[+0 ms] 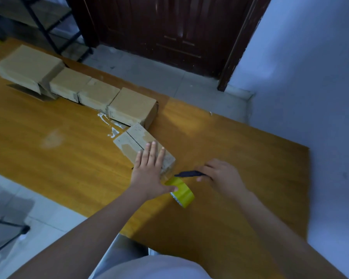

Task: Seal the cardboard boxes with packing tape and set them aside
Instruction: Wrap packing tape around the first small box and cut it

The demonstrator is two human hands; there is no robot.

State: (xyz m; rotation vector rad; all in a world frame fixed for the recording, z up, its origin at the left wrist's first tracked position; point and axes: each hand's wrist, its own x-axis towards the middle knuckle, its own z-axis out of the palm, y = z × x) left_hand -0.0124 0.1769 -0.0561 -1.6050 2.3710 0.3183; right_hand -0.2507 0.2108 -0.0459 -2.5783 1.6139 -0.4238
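Small cardboard box: lies flat on the orange wooden table, angled, its top seam visible between two closed flaps; pale patches of torn paper on the top face. Its far corner meets the nearest box of the row behind it.

Left hand: laid palm-down on the near end of the small cardboard box, fingers straight and slightly spread, pressing the top. The thumb reaches down to touch the tape roll.

Roll of yellow packing tape: stands on edge on the table just beside the box's near corner, between the two hands. A clear strip appears to run from the roll up to the box end, though blur makes this hard to confirm.

Right hand: just to the right of the roll, fingers curled around a dark bladed tool, possibly a cutter or scissors; the exact kind cannot be told. The tool's tip points left toward the gap between roll and box.

Row of cardboard boxes: four closed boxes set side by side along the table's far edge, running from upper left toward the centre. The leftmost box is the largest and sits on a flat sheet of cardboard.

White residue: smears on the table surface beside the row's near end.

Surroundings: dark wooden door beyond the table, pale tiled floor, black metal shelf frame at upper left, pale wall at right.
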